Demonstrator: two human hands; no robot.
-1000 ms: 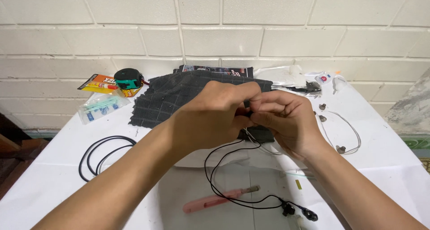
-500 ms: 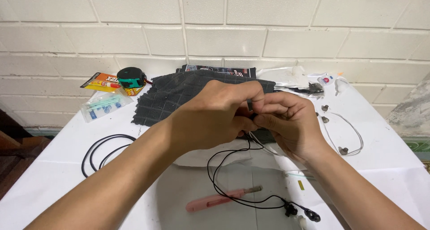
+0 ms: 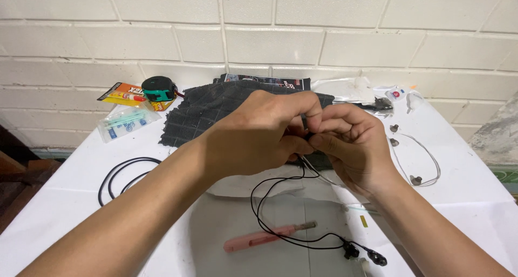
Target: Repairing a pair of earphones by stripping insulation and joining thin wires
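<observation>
Above the middle of the white-covered counter (image 3: 75, 174), the left hand (image 3: 259, 137) and the right hand (image 3: 350, 145) meet, fingertips pinched together on a small dark part at the upper end of a thin black earphone cable (image 3: 270, 212). What that part is cannot be told, since the fingers hide it. The cable hangs from the pinch, loops over the counter and ends in two black earbuds (image 3: 364, 254) near the front edge. A pink-handled tool (image 3: 264, 238) lies just beside the loop. Behind the hands lies a dark checked cloth (image 3: 210, 112); a coiled black cable (image 3: 121, 177) rests to the left, and white earphones (image 3: 418, 158) to the right.
</observation>
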